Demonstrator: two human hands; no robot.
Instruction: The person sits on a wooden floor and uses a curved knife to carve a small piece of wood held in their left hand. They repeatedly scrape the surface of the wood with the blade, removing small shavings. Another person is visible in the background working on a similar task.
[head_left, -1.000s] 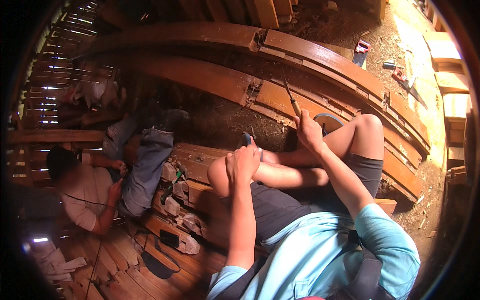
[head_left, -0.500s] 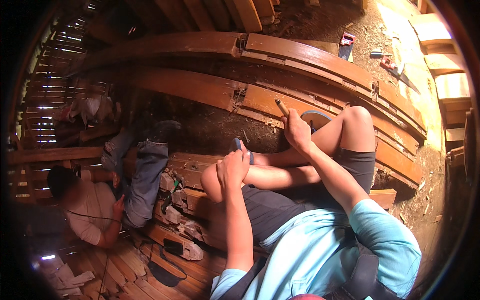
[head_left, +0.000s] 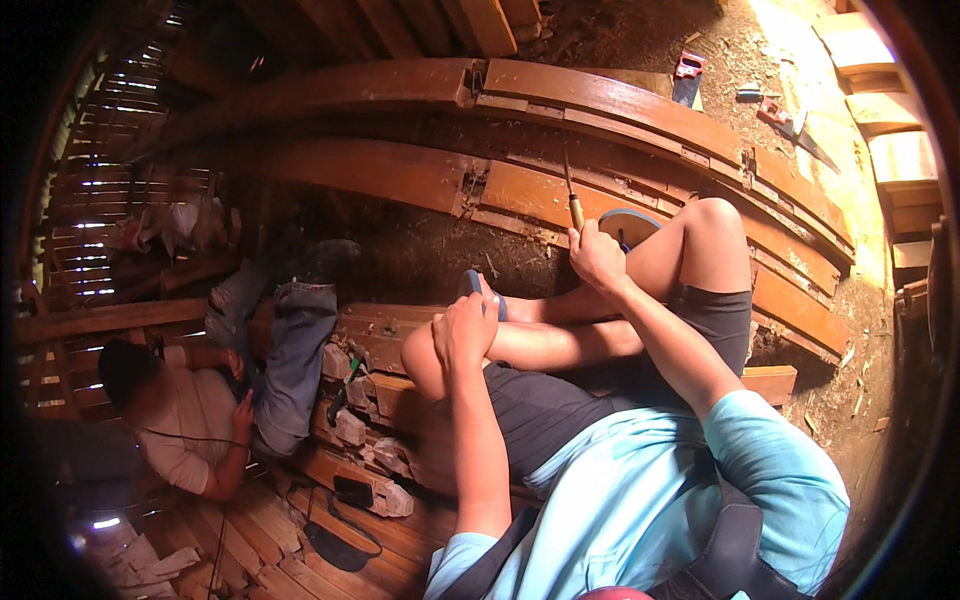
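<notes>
My right hand (head_left: 598, 258) is closed round the wooden handle of a chisel (head_left: 575, 208), above my crossed legs. Its thin metal blade points away from me, over the nearer long curved wooden beam (head_left: 535, 196). My left hand (head_left: 465, 332) lies over my bent left knee, fingers stretched out and no tool in it. Mortise-like notches and wood chips show on that beam and on the farther beam (head_left: 620, 100) behind it.
Two handsaws with red handles, one a saw (head_left: 689, 75), the other a saw (head_left: 780, 115), lie on the dirt floor at the far right. At left another person (head_left: 190, 420) sits by wood blocks (head_left: 350, 428). A dark cap-like item (head_left: 338, 545) lies on planks.
The chisel has turned in my right hand's grip, so its blade now shows, pointing away from me. My left hand stays on the knee.
</notes>
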